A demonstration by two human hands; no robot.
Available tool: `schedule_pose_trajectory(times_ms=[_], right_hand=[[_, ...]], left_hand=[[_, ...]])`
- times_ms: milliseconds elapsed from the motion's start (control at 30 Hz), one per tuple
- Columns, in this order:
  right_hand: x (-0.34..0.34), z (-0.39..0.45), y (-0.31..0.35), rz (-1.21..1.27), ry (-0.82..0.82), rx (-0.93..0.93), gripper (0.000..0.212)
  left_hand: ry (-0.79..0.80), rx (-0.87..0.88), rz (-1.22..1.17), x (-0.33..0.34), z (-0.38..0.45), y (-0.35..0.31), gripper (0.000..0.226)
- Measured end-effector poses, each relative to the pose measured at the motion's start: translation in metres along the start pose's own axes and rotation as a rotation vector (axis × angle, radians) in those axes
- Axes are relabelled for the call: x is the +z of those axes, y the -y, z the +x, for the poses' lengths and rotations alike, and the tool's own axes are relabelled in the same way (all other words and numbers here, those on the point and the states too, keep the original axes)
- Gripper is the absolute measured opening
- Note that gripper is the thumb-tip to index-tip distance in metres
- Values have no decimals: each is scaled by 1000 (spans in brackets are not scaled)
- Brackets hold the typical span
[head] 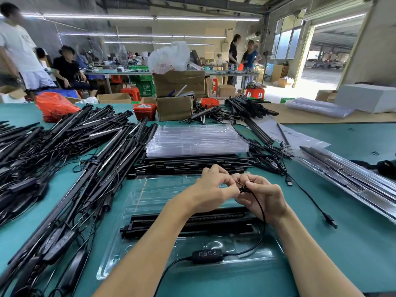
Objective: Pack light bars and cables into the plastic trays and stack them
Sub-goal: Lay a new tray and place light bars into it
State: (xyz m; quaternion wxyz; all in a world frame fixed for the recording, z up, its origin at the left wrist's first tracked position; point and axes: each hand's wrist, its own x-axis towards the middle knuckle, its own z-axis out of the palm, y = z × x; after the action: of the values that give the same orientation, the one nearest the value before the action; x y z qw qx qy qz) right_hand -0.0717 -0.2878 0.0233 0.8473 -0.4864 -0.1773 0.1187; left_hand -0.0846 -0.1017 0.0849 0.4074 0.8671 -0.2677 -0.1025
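Note:
A clear plastic tray [137, 202] lies on the green table right in front of me. Black light bars [214, 224] sit in its middle slots. A black controller [207, 256] with a row of buttons rests in the tray's near section. Its thin black cable [260, 211] rises to my hands. My left hand [214, 187] and my right hand [262, 195] meet above the tray, and both pinch the cable's bundled end between fingertips. A USB plug [331, 221] on another lead lies to the right.
A stack of empty clear trays [197, 140] stands behind the open one. A heap of loose light bars with cables [70, 159] fills the left. Packed trays [351, 174] lie at the right. Cardboard boxes [174, 108] and a red bin [144, 110] stand at the back. People work at tables beyond.

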Motion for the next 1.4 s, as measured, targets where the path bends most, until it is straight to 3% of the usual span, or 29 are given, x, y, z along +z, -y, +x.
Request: schedule_pose_trajectory(times_ms=[200,333,533,700,833,967,1067,1200,1400], right_hand=[[3,-3,2,-4,96,6,8],[3,-5,5,12,58,30,17],[6,-7,7,81,-41,-57,5],[13,-6,10,88,-19,-162,16],[16,-5,10,126,-170,-228,7],[18,-5,11,156,-293,-246,11],[20,-4,12,166,-334,-214,11],[19,-5,13,194,-331,-170,13],[12,-16,25,206,-189,-15,19]], left_hand=[[7,49,-271,-1,-4,3,13],[-39,97,-381,5,-5,7,10],[-282,158,-320,11,-1,12,8],[-374,204,-252,6,-8,11,16],[-456,-10,41,-2,-24,36,38],[-359,-374,432,-2,-53,73,59],[-339,-548,540,-3,-68,91,69],[-329,-611,577,0,-73,98,72],[-333,-635,652,4,-72,100,70]])
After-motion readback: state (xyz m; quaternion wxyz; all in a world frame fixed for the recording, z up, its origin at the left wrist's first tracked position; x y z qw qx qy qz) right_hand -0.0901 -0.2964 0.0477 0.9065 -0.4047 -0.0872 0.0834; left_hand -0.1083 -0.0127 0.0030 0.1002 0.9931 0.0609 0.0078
